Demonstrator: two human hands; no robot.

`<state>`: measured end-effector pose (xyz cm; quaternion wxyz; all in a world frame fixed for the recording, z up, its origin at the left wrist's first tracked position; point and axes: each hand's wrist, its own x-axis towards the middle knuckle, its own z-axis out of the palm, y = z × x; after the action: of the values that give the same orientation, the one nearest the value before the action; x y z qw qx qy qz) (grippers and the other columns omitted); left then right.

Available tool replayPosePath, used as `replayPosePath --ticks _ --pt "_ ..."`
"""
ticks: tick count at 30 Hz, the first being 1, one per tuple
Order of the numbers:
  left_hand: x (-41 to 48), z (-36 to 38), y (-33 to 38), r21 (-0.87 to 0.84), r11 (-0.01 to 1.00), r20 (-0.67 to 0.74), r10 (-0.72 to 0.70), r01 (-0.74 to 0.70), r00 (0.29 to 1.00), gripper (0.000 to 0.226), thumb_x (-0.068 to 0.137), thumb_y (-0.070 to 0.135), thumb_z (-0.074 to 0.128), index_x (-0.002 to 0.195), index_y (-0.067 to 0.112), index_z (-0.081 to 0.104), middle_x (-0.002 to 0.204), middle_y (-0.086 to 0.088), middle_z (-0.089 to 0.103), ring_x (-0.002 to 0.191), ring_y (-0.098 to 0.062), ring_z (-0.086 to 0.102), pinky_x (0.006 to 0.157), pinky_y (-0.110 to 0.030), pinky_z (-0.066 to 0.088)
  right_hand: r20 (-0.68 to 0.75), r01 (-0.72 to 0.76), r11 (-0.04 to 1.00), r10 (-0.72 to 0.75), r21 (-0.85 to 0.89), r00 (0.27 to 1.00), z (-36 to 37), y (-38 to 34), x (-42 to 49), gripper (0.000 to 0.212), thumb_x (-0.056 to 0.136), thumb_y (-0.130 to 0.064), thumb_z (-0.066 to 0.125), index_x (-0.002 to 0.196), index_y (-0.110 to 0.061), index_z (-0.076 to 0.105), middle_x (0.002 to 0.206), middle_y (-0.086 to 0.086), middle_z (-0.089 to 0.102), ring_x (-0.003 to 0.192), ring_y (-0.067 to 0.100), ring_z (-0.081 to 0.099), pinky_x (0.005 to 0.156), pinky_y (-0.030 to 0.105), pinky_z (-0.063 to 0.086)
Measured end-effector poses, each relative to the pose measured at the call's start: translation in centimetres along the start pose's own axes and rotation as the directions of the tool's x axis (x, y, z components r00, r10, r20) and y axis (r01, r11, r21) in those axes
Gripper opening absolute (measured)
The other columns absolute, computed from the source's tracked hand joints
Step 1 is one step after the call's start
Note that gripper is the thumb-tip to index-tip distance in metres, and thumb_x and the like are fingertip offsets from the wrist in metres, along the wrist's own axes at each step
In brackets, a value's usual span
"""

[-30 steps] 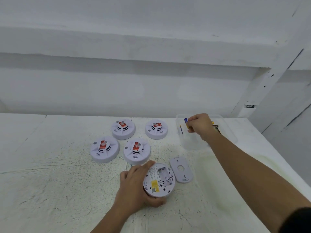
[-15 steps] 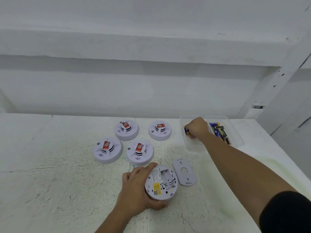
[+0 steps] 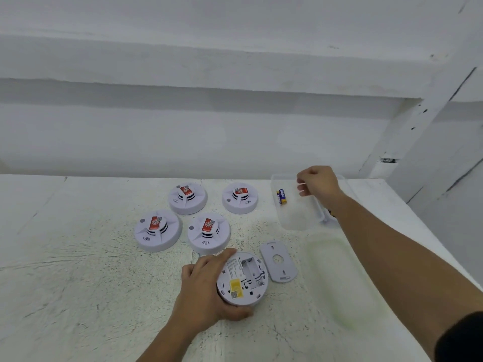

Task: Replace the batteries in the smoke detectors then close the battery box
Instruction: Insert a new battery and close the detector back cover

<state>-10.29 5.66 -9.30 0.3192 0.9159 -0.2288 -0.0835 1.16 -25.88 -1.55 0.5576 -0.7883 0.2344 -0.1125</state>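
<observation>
An overturned white smoke detector (image 3: 244, 279) lies near the table's front, its battery bay showing no batteries; my left hand (image 3: 206, 288) grips its left side. Its grey back plate (image 3: 278, 261) lies just to the right. My right hand (image 3: 317, 186) hovers over the clear battery box (image 3: 295, 218) at the back right, fingers loosely curled and holding nothing I can see. Two blue and yellow batteries (image 3: 281, 196) lie in the box's left part. My wrist hides the right part.
Four more smoke detectors stand face up with red tags: back left (image 3: 187, 197), back right (image 3: 240, 197), front left (image 3: 157, 229), front right (image 3: 208, 232). The box's translucent lid (image 3: 337, 278) lies right of the back plate. The white table (image 3: 65, 257) ends at a wall behind.
My right hand has let go of the batteries in the box's left part and has risen and moved right. My left hand has stayed on the overturned detector.
</observation>
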Motion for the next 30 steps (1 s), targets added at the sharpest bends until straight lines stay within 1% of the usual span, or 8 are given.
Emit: replayPosePath --ticks 3,6,8,11,14,20,25,30 --pt "0.0 0.0 0.1 -0.015 1.000 0.001 -0.008 0.008 1.000 0.113 0.033 0.082 0.069 0.133 0.055 0.023 0.118 0.039 0.030 0.114 0.002 0.030 0.094 -0.012 0.012 -0.075 0.011 0.999 -0.014 -0.042 0.997 -2.7 0.5 0.3 0.015 0.087 -0.001 0.055 0.075 -0.003 0.062 0.074 0.012 0.061 0.056 0.021 0.057 0.048 0.026 0.049" --pt "-0.1 0.2 -0.1 -0.010 1.000 0.006 -0.026 0.026 1.000 0.112 0.032 0.085 0.067 0.130 0.059 0.020 0.120 0.037 0.030 0.114 -0.002 0.032 0.095 -0.008 0.010 -0.115 -0.049 0.971 0.023 -0.232 0.993 -4.8 1.5 0.9 0.016 0.086 -0.002 0.055 0.072 -0.006 0.061 0.073 0.012 0.061 0.054 0.024 0.057 0.053 0.029 0.051" --pt "0.0 0.2 -0.1 -0.006 0.999 0.007 -0.032 0.032 0.999 0.112 0.032 0.086 0.066 0.129 0.060 0.018 0.119 0.036 0.031 0.114 -0.003 0.031 0.095 -0.006 0.009 -0.116 -0.088 0.896 0.041 -0.436 0.992 -5.6 2.6 1.4 0.017 0.083 0.000 0.052 0.069 -0.005 0.060 0.072 0.014 0.060 0.059 0.028 0.059 0.063 0.035 0.051" --pt "-0.1 0.0 0.2 -0.022 0.999 0.008 -0.029 0.029 1.000 0.111 0.032 0.083 0.069 0.130 0.059 0.020 0.117 0.040 0.028 0.112 0.000 0.030 0.096 -0.007 0.010 -0.114 -0.123 0.758 0.065 -0.641 0.991 -6.0 3.9 1.7 0.018 0.077 0.004 0.049 0.080 0.008 0.066 0.071 0.022 0.059 0.059 0.027 0.052 0.060 0.029 0.040" --pt "-0.2 -0.2 0.4 -0.023 1.000 0.005 -0.014 0.014 1.000 0.111 0.033 0.083 0.068 0.129 0.057 0.021 0.116 0.042 0.029 0.112 0.003 0.029 0.096 -0.008 0.010 -0.067 -0.114 0.690 0.095 -0.714 0.993 -5.6 4.2 1.5 0.026 0.074 0.005 0.050 0.092 0.012 0.068 0.076 0.027 0.062 0.053 0.024 0.044 0.056 0.025 0.033" --pt "-0.3 -0.5 0.7 -0.041 0.999 -0.015 -0.001 0.001 1.000 0.112 0.034 0.080 0.072 0.131 0.055 0.023 0.112 0.044 0.028 0.114 0.020 0.015 0.097 -0.010 0.014 -0.036 -0.082 0.620 0.087 -0.780 0.996 -5.3 4.1 0.5 0.027 0.080 0.004 0.048 0.098 0.004 0.067 0.097 0.017 0.069 0.073 0.027 0.052 0.051 0.025 0.034" --pt "-0.3 -0.7 0.9 -0.031 0.999 0.010 -0.010 0.010 1.000 0.110 0.036 0.078 0.072 0.130 0.056 0.018 0.113 0.045 0.023 0.106 0.015 0.019 0.093 -0.012 0.014 0.071 0.043 0.499 0.037 -0.866 0.997 -5.0 3.9 -0.4 0.030 0.082 -0.001 0.051 0.107 -0.005 0.067 0.106 0.015 0.065 0.078 0.026 0.050 0.071 0.031 0.047" --pt "-0.4 -0.7 0.9 -0.028 0.999 0.020 -0.038 0.039 0.999 0.109 0.037 0.078 0.071 0.129 0.059 0.015 0.114 0.043 0.021 0.100 0.003 0.019 0.091 -0.021 0.018 0.037 0.040 0.509 -0.016 -0.860 0.999 -4.9 4.4 -0.2 0.020 0.078 0.000 0.053 0.091 -0.001 0.068 0.094 0.017 0.069 0.072 0.026 0.050 0.063 0.030 0.043"
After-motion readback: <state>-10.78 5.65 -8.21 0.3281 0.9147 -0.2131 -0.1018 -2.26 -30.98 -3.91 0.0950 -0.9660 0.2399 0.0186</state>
